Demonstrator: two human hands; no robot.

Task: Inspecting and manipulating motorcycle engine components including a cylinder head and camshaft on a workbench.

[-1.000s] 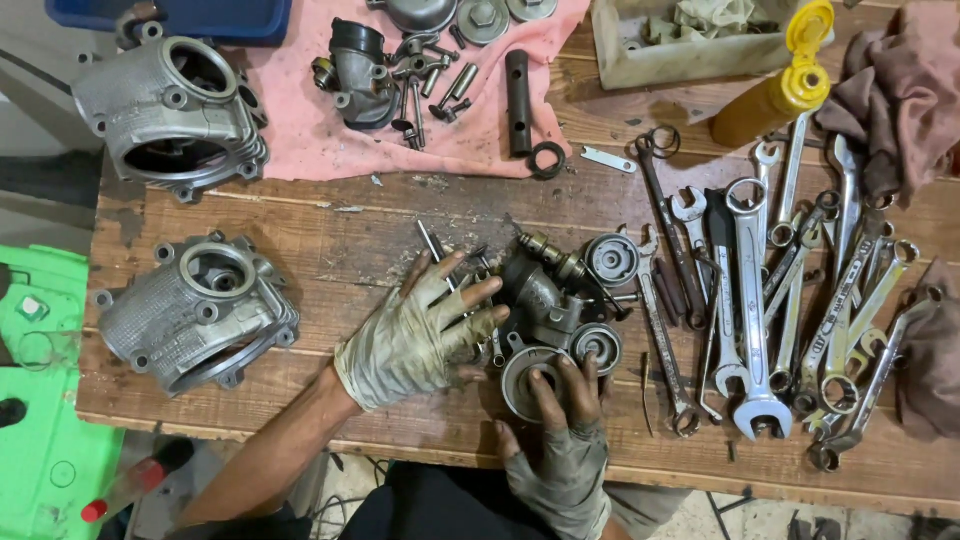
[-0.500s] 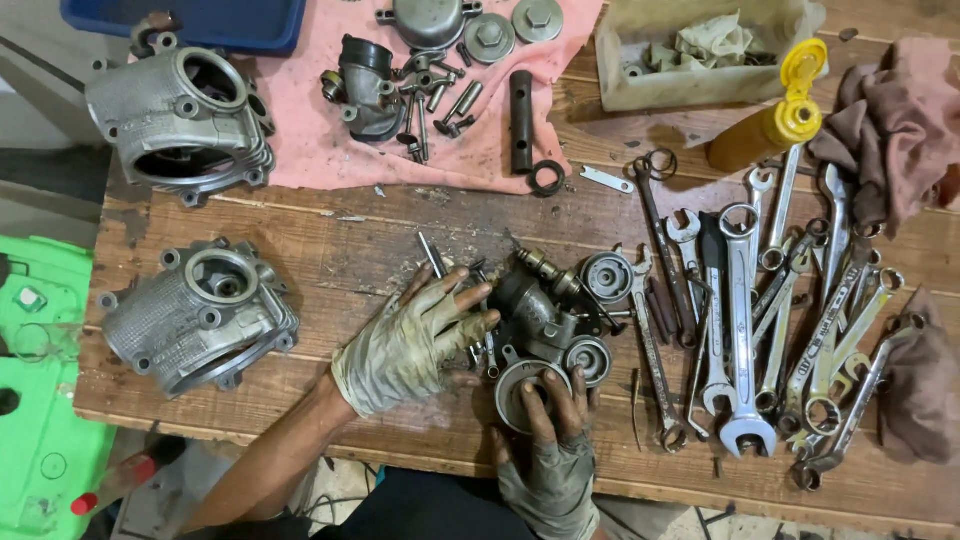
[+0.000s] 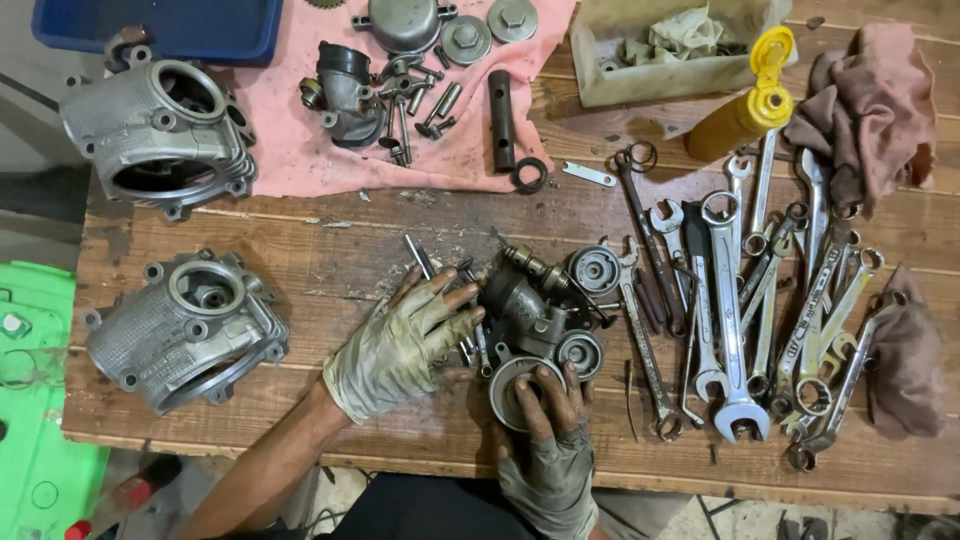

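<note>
Left hand (image 3: 395, 345) flat, fingers spread beside metal assembly (image 3: 525, 305); right hand (image 3: 550, 425) fingers curled over round cover (image 3: 512, 385).

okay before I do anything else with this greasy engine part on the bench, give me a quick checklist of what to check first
1. Left hand gloved and steadying the dark assembly: ok.
2. Right hand resting on the round metal cover: ok.
3. Grip firm enough to lift: cannot tell.
4. Spanners within reach to the right: ok.
5. Loose pins lie by the left fingertips and could roll: not ok.
6. Bench edge close to the cover: not ok.
</note>
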